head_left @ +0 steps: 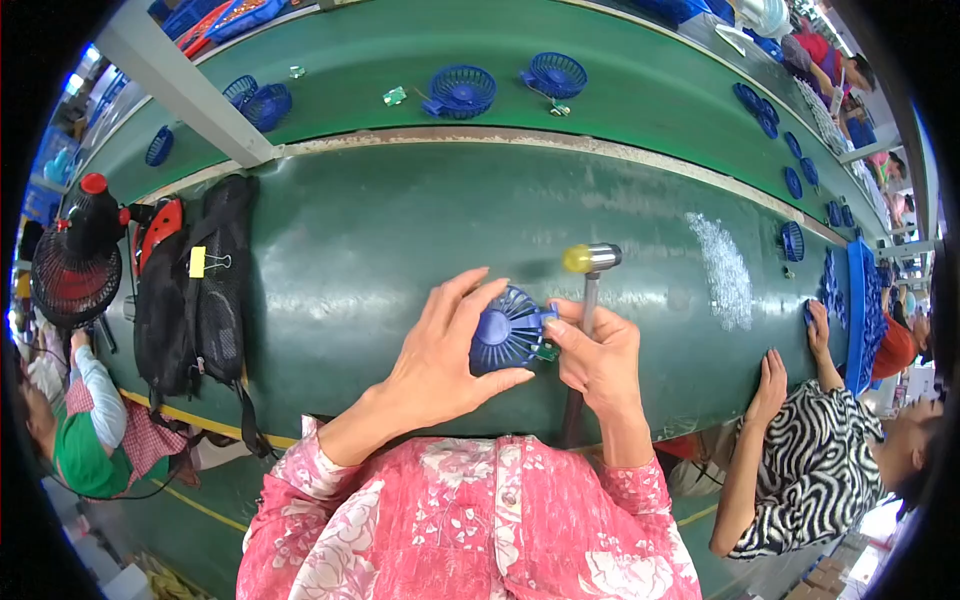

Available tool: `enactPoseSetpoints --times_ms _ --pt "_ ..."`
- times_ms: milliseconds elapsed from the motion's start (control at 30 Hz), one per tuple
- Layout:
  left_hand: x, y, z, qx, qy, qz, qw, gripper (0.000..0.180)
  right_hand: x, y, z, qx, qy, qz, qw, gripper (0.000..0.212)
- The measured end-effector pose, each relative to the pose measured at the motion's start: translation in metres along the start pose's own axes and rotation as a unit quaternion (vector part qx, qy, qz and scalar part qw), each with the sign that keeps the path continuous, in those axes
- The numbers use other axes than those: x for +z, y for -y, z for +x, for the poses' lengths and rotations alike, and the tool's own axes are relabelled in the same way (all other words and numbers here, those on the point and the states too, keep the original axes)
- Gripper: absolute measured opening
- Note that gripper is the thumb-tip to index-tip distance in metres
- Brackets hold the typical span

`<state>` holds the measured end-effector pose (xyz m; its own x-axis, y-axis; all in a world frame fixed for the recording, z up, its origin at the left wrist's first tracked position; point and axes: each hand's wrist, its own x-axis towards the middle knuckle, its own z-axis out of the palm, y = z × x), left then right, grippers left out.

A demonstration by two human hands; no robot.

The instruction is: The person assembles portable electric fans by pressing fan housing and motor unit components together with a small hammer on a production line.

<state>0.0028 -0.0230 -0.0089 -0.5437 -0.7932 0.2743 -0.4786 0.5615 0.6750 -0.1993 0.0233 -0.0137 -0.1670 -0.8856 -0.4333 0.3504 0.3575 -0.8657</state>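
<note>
My left hand (437, 350) is curled around the rim of a round blue fan housing (497, 335), its thumb along the lower edge. The slatted face of the housing is turned up, just above the green tabletop. My right hand (600, 362) holds a small hammer (592, 262) upright, with a yellow tip and a metal head. Its thumb and a finger also pinch the neck of the housing at the right. Beside them a small green circuit board (546, 350) shows in part, the rest hidden by my fingers.
Beyond the table edge, a green belt (350, 98) carries several blue fan housings (463, 90) and small boards. A black mesh bag (215, 290) and a black fan (80, 265) stand left. Right are tiny clear pieces (722, 270), a blue bin (862, 315) and a co-worker's hands (770, 385).
</note>
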Motion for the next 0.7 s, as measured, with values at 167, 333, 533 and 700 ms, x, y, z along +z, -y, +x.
enactPoseSetpoints --times_ms 167,333,533,700 --pt "-0.022 0.021 0.010 -0.243 0.155 -0.290 0.913 0.056 -0.002 -0.001 0.010 0.007 -0.027 0.020 0.999 0.015" --pt "-0.067 0.043 0.051 -0.187 0.071 -0.208 0.957 0.027 -0.006 -0.002 0.014 -0.010 -0.051 -0.052 0.997 0.015" --pt "-0.090 0.107 0.129 -0.033 -0.208 0.178 0.961 0.032 -0.011 -0.014 0.018 0.053 -0.007 -0.036 0.998 0.020" --pt "-0.054 0.148 0.160 0.088 -0.167 0.214 0.958 0.048 -0.013 -0.012 0.022 0.051 0.002 -0.027 0.998 0.021"
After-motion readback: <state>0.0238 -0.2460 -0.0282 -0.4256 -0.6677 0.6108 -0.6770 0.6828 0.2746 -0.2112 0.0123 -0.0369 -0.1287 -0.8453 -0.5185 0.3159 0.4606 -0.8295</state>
